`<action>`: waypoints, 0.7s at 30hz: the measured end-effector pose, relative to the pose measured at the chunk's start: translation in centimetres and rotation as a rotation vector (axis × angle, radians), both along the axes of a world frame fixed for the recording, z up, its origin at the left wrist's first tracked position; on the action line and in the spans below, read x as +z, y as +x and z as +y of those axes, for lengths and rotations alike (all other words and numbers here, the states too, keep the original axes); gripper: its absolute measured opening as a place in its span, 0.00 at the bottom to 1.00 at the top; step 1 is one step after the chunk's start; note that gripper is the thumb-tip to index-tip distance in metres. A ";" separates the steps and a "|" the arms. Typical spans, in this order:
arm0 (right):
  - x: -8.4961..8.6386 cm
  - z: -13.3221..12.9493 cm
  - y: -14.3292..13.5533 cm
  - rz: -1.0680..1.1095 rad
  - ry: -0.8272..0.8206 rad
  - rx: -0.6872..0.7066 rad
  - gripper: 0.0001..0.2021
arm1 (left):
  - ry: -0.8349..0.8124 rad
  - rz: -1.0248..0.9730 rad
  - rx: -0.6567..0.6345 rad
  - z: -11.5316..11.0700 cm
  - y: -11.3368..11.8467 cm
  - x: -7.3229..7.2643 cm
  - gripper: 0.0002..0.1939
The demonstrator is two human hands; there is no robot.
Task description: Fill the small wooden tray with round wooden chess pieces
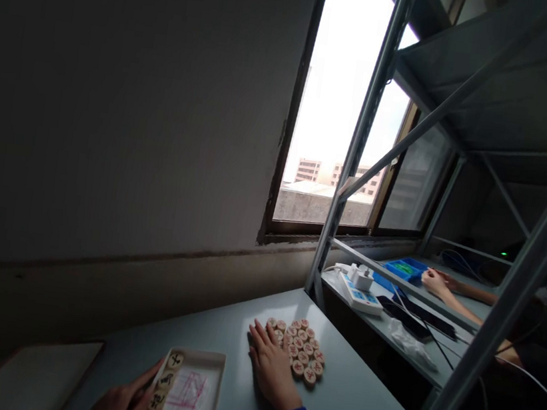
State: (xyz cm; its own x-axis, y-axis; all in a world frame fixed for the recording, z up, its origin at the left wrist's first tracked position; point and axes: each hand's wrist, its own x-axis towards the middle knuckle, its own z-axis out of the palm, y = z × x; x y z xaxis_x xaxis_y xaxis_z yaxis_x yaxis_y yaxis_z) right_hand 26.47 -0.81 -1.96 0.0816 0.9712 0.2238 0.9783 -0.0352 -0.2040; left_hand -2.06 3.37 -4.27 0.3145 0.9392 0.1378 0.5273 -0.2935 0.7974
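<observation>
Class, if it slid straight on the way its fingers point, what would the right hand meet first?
Probably the round piece at one fingertip of the right hand, perhaps already touching; depth is unclear there. The fingers left of it face tabletop, then the wall.

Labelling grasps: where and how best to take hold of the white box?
Probably by the right wall of the white box, coming from the right and pinching inside to outside. That wall stands thin and upright, with no pieces along its visible stretch; they line the opposite side, which the left hand holds.
</observation>
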 end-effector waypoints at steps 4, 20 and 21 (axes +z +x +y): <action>0.9 -0.6 0.1 0.000 -0.018 -0.055 0.21 | 0.001 0.070 -0.004 -0.8 0.2 1.0 0.23; 2.1 -1.4 -0.8 0.009 -0.123 -0.037 0.22 | -0.001 0.095 -0.041 -0.6 0.1 0.6 0.24; 2.0 -1.4 -0.9 0.012 -0.105 -0.026 0.22 | -0.004 0.102 -0.045 -0.5 0.1 0.6 0.25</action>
State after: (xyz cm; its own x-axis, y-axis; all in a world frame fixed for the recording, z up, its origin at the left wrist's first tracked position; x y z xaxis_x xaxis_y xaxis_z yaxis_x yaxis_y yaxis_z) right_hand 25.59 -2.17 0.01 0.1096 0.9867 0.1197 0.9743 -0.0827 -0.2097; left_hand -2.00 2.82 -3.62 0.3681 0.9245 0.0990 0.5921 -0.3152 0.7417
